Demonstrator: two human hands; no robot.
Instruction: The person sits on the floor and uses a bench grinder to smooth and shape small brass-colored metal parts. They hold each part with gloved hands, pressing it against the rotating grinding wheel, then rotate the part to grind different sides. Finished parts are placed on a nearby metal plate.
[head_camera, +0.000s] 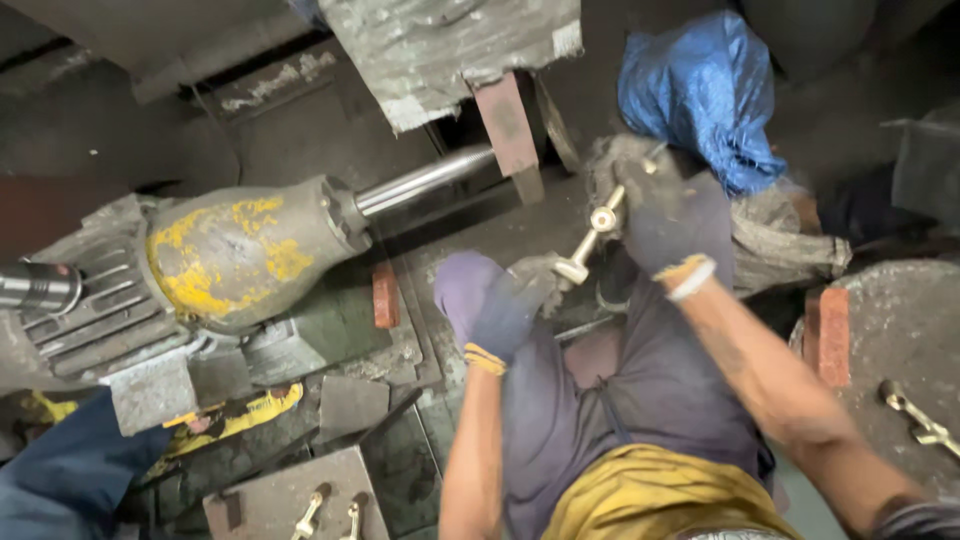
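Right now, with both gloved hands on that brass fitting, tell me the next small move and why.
Probably keep the left hand steady at the lower end of the brass fitting while the right hand turns the upper end a little. Both gloves already have a grip on it, one at each end, and it hangs in the air with nothing under it, so bracing one end seems safest.

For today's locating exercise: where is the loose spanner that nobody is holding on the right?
In the head view, the spanner lies at the far right edge on the round grey metal slab, right of the red brick and the right forearm.
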